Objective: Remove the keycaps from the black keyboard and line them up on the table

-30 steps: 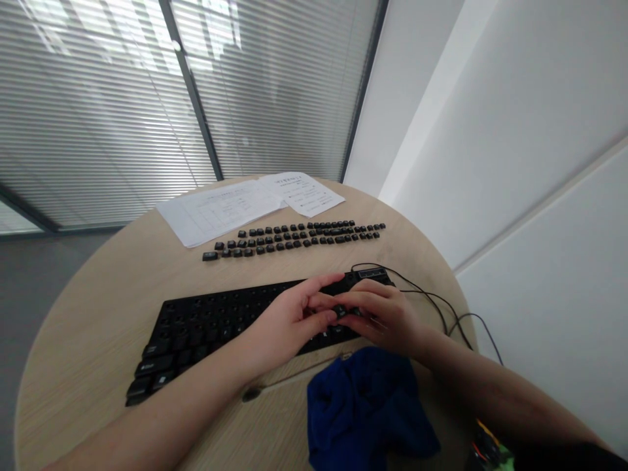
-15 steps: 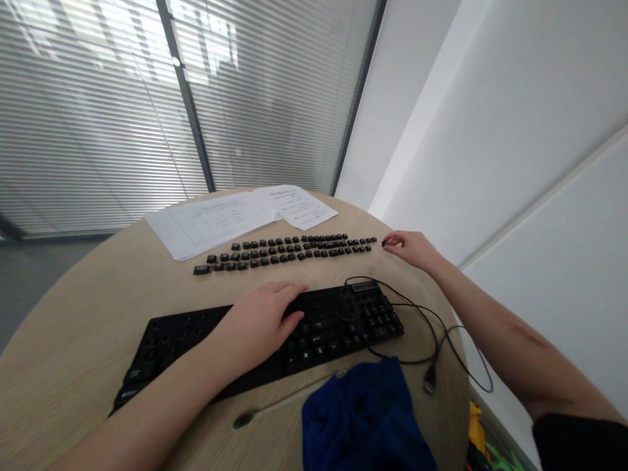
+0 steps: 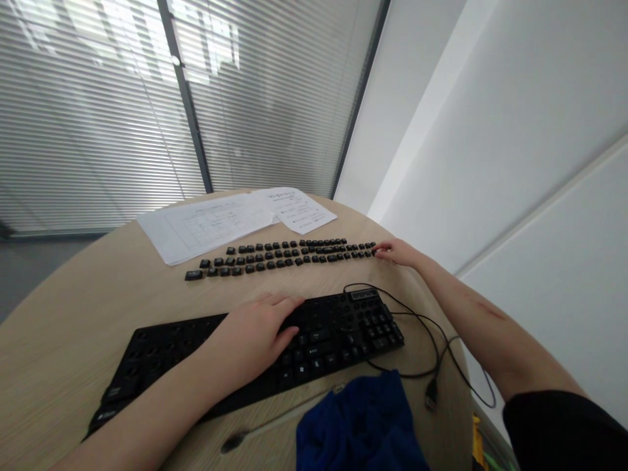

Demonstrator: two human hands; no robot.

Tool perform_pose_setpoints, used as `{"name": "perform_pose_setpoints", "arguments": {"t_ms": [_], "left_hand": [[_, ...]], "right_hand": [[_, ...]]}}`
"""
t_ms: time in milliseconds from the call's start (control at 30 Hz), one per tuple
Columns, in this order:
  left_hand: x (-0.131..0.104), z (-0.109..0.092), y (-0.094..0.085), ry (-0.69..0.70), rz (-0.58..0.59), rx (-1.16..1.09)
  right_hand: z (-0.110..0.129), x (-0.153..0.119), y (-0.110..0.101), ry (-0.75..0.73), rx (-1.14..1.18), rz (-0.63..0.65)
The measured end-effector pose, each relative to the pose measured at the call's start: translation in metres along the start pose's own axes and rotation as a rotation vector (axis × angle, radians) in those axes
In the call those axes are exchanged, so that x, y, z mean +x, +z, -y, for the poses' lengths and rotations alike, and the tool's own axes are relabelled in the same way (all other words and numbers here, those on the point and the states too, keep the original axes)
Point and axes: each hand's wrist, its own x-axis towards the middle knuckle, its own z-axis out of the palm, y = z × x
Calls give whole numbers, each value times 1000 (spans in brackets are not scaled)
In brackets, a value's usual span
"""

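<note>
Head view: left hand lies spread over black keyboard on surface, gripping nothing. Right hand, fingers narrow, at right end of loose keycaps; cannot tell if one is pinched. Best: fingertips only, neighbours unnudged, keyboard steadied. Count: one keyboard, three keycap rows, one blue cloth.

Before you, a round, pale wood-grain table bears a long black plastic keyboard. Beyond the keyboard lie rows of small black plastic keycaps, then white printed paper sheets; on your side of it, a crumpled blue cloth; to the keyboard's right, a thin black cable.
</note>
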Motion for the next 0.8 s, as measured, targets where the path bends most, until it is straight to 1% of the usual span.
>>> {"name": "perform_pose_setpoints", "arguments": {"t_ms": [133, 267, 333, 433, 500, 600, 667, 733, 767, 800], "left_hand": [[0, 0, 1, 8, -3, -6], [0, -1, 0, 18, -14, -13], [0, -2, -1, 14, -8, -9], [0, -2, -1, 8, 10, 4], [1, -2, 0, 13, 25, 17], [2, -2, 1, 27, 50, 43], [2, -1, 1, 32, 63, 53], [2, -1, 3, 41, 62, 56], [2, -1, 3, 49, 56, 57], [2, -1, 4, 59, 48, 60]], "right_hand": [[-1, 3, 4, -18, 1, -31], [4, 1, 6, -36, 15, -91], [8, -3, 4, -51, 32, -155], [14, -19, -4, -74, 74, -300], [20, -37, -11, -77, 118, -407], [32, -77, -18, -78, 211, -555], [46, -110, -17, -97, 266, -618], [63, -141, -10, -119, 363, -689], [72, -153, -5, -114, 426, -661], [80, -164, 1, -90, 473, -607]]}}
